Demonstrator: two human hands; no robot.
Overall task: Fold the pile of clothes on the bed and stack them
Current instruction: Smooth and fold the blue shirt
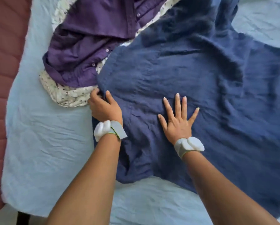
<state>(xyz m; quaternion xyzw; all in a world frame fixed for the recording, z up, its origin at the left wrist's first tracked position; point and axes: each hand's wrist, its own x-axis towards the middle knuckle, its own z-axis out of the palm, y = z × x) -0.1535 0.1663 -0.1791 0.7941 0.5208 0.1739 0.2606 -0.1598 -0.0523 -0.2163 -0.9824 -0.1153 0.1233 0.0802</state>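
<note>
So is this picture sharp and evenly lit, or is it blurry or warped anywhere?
Head view: soft, even light without glare; the right hand casts only a faint shadow on the navy garment; the purple shirt looks slightly soft; wide-angle bending curves the bed edge.

A wrinkled pale blue cotton bed sheet (43, 143) covers the mattress and fills most of the view, lit by soft, even daylight. Along the left edge stands a dusty pink padded headboard with stitched channels (1, 62). At the bottom left corner, 1 dark furniture leg (23, 218) meets a pale floor.
</note>
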